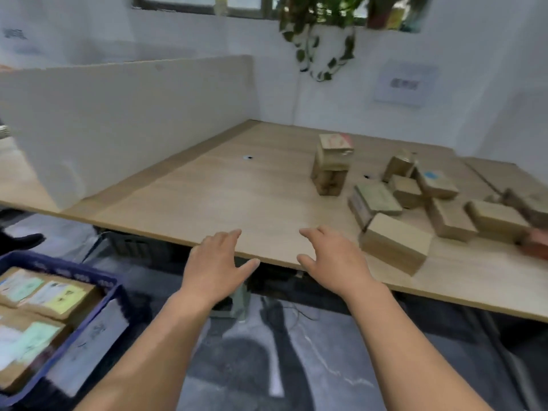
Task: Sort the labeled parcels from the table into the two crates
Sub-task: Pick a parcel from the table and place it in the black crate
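Note:
Both my hands hover over the front edge of the wooden table (225, 191), fingers spread, holding nothing. My left hand (218, 264) is left of my right hand (332, 256). Just right of my right hand lies a plain brown parcel (396, 243). Behind it several more brown parcels (439, 200) lie scattered, one with a blue label (436, 182). A small stack of parcels (332, 164) stands further back. At the lower left a blue crate (89, 315) on the floor holds parcels with green and yellow labels (56, 295).
A white partition (127, 120) stands along the table's left side. Another person's hand (536, 240) shows at the right edge near the parcels. A plant (323, 34) hangs from the window sill. Cables and a table leg lie on the grey floor (296, 366) below.

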The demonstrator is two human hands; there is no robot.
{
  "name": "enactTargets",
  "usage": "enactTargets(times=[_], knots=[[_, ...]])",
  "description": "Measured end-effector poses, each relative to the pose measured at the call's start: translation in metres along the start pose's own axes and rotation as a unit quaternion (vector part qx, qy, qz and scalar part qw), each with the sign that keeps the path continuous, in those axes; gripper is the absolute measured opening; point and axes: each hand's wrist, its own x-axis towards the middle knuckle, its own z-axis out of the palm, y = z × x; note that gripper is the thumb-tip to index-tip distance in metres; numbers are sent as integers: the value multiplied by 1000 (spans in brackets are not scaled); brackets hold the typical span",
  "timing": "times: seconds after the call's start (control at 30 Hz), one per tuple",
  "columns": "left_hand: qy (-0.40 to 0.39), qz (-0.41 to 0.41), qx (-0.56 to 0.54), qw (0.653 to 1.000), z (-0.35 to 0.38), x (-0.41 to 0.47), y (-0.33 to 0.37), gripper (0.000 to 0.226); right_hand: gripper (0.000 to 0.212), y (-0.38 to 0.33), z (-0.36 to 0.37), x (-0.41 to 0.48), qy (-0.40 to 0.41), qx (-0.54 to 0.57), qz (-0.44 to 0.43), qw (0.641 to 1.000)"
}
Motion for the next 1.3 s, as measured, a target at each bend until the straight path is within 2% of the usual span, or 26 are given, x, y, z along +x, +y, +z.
enactTargets(times=[0.3, 0.63, 0.93, 1.3], knots=[[-42, 115, -25, 992, 54, 56, 111, 74, 53, 102, -9, -19, 33, 8, 124, 992], [-83, 206, -58, 973, 114, 174, 238, 71, 52, 248, -36, 25, 43, -28, 227, 972], [-111, 219, -67, 967, 169, 283, 323, 76, 53, 365, -52, 101, 24, -27, 274, 961], [-164, 227, -66, 958, 222, 353, 407, 77, 48, 474, -45, 140, -7, -12, 282, 959]])
